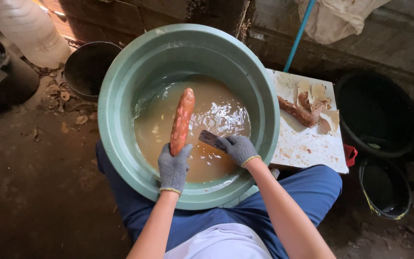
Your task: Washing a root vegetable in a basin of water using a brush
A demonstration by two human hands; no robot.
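Gloved hands grip a root (182, 121) and a blade (210, 138) over the basin (120, 96); peelings board (307, 144) alongside.

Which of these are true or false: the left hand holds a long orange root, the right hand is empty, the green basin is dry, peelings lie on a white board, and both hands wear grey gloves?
1. The left hand holds a long orange root. True.
2. The right hand is empty. False: it grips a dark blade.
3. The green basin is dry. False: it holds murky brown water.
4. Peelings lie on a white board. True, beside a brown root piece.
5. Both hands wear grey gloves. True.
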